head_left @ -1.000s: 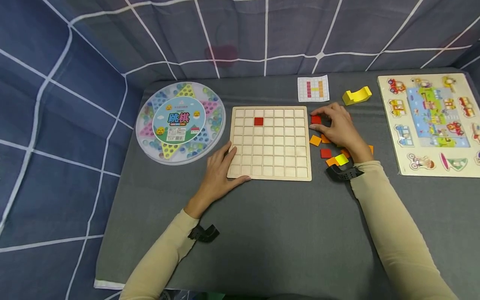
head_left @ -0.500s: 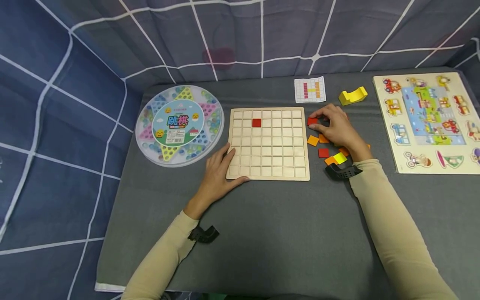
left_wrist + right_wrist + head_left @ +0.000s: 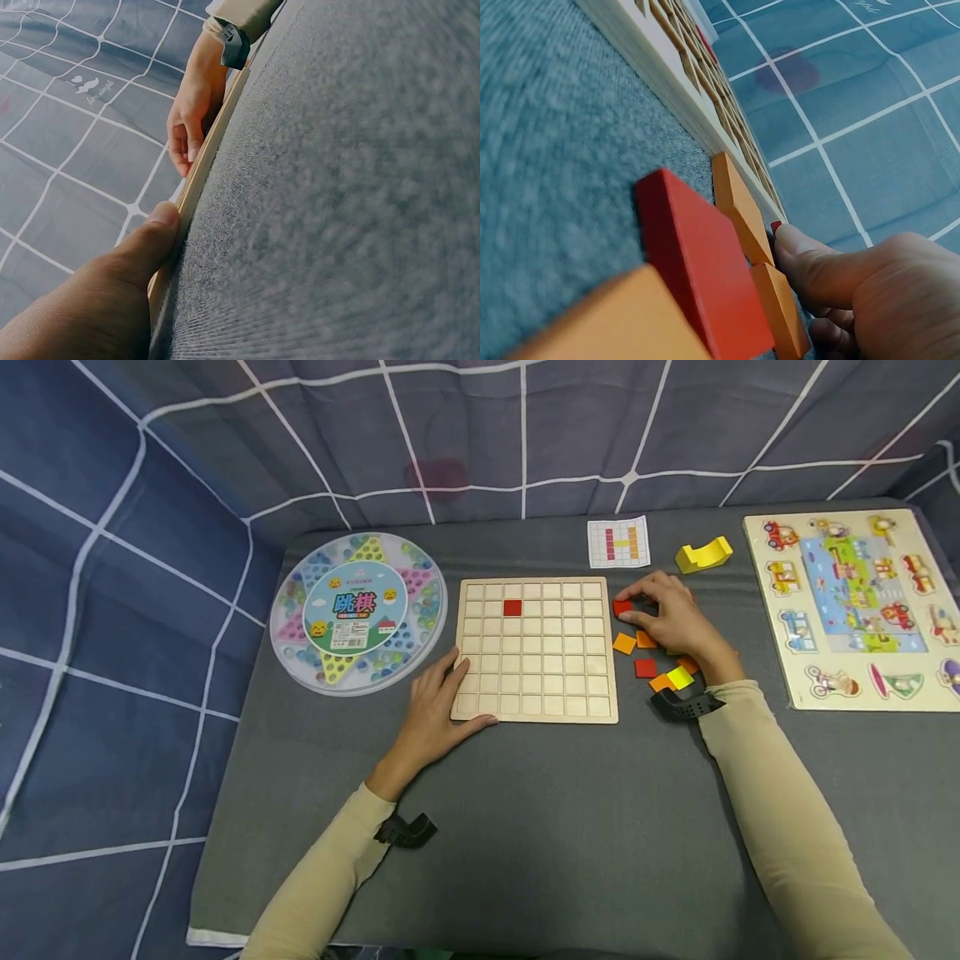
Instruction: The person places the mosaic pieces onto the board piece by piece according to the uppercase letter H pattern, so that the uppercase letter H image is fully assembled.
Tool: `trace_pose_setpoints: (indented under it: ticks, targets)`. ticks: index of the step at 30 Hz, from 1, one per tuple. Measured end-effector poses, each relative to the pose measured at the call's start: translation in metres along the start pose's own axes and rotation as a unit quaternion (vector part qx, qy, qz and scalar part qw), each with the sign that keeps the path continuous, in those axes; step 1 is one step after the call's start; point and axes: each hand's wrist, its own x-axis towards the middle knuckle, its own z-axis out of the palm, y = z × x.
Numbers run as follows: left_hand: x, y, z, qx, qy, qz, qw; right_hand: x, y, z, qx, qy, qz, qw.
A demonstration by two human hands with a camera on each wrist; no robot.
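Note:
A wooden grid board [image 3: 536, 687] lies flat on the table, with one red square tile [image 3: 512, 607] in a cell of its upper rows. My left hand [image 3: 429, 706] rests at the board's lower left corner, fingers along the left edge and thumb along the near edge. Just off the right edge, my right hand [image 3: 681, 625] pinches another red tile [image 3: 622, 607] between thumb and forefinger. Below that hand lie loose tiles: a red one [image 3: 705, 270], orange ones [image 3: 624, 643] and a yellow one [image 3: 679, 677]. The right hand and wrist partly cover this pile.
A round Chinese checkers set [image 3: 358, 610] lies left of the board. Behind the board are a printed pattern card [image 3: 618, 542] and a yellow curved block [image 3: 703, 556]. A picture puzzle board [image 3: 862, 610] lies at the far right. Cloth walls rise behind and left.
The head view has shifted slightly. The right hand stays by the board's right edge with the red tile between its fingers, nearly still. The left hand keeps its place.

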Motion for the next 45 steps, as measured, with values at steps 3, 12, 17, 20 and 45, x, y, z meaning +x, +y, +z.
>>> trace_pose_setpoints:
  ticks: [3,12,17,20,45]
  targets:
    - [0.0,0.0,0.0,0.0,0.0,0.003,1.0,-0.001,0.002,0.0,-0.001,0.001,-0.001,1.0]
    - [0.0,0.001,-0.001,-0.001,0.004,0.005,1.0,-0.001,-0.001,0.001,0.004,0.003,0.0,1.0]
    - [0.0,0.001,-0.001,0.002,0.005,0.007,1.0,-0.001,-0.002,0.001,0.006,0.002,0.002,1.0]
    - [0.0,0.001,-0.001,0.003,0.005,0.007,1.0,-0.001,-0.001,0.001,0.005,0.001,0.001,1.0]
    - [-0.001,0.001,-0.001,0.009,0.0,0.005,0.9999,0.0,-0.022,0.003,-0.013,0.023,-0.006,0.9996]
